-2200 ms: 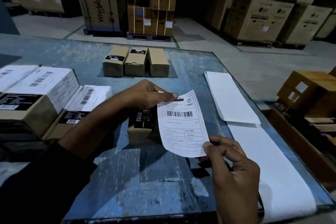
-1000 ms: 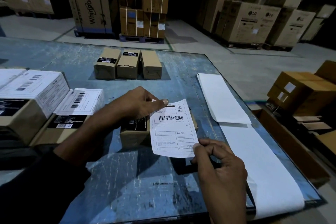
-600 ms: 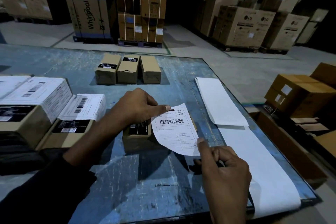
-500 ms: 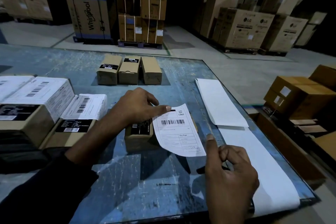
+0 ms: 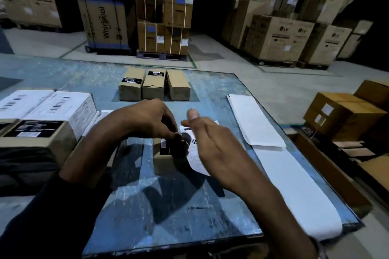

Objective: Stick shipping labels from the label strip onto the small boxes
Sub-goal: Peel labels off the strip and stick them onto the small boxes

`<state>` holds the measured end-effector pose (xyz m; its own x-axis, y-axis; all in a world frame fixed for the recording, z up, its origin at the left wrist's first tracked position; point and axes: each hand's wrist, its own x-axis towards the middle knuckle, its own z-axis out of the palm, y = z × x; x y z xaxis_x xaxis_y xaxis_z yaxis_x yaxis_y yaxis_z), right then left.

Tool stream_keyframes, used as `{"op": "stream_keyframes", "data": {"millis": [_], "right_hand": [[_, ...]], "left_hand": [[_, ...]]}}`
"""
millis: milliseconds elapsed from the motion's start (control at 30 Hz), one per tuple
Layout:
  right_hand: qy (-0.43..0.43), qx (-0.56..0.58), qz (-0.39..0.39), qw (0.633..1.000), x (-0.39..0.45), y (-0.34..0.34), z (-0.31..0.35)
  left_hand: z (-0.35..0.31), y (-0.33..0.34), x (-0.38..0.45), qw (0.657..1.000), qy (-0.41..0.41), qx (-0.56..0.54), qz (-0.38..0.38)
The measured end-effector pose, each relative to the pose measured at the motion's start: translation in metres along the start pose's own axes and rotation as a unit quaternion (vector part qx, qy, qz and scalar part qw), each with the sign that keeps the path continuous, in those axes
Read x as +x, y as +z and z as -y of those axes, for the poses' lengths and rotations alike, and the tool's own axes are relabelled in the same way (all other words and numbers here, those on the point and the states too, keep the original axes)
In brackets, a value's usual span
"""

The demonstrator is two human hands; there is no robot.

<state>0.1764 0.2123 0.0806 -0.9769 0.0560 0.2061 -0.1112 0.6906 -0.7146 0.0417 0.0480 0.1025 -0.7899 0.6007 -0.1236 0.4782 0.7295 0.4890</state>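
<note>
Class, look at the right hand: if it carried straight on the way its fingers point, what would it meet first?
The right hand points left and slightly down, so it would probably meet the label on the small box first, then the left hand pinching there. Motion blur leaves depth uncertain.

The right hand (image 5: 212,145) is motion-blurred and covers most of the shipping label (image 5: 194,153), so its print is unreadable and whether it already lies stuck on the small box (image 5: 166,160) cannot be told. The left hand (image 5: 147,122) hides the box's top and its own fingertips. The labelled boxes (image 5: 42,120) at left are cut by the frame edge.
</note>
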Motion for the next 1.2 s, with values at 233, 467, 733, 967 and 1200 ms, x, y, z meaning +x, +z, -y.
{"op": "stream_keyframes", "data": {"millis": [233,467,733,967,1200], "right_hand": [[-0.054,-0.235,0.138,0.961,-0.013,0.021,-0.030],[0.035,-0.280,0.130,0.950,-0.012,-0.015,-0.056],[-0.019,-0.221,0.102,0.970,-0.013,0.001,-0.011],[-0.007,-0.262,0.074,0.962,-0.023,0.021,-0.049],[0.080,-0.200,-0.049,0.975,-0.018,-0.006,-0.039]], "left_hand": [[0.008,-0.006,-0.004,0.997,0.031,-0.021,0.072],[0.011,-0.006,0.000,0.996,0.019,-0.057,0.068],[0.014,-0.008,0.000,0.991,0.002,-0.111,0.081],[0.012,-0.008,-0.001,0.991,-0.017,-0.116,0.069],[0.005,-0.008,-0.007,0.994,-0.019,-0.086,0.059]]}}
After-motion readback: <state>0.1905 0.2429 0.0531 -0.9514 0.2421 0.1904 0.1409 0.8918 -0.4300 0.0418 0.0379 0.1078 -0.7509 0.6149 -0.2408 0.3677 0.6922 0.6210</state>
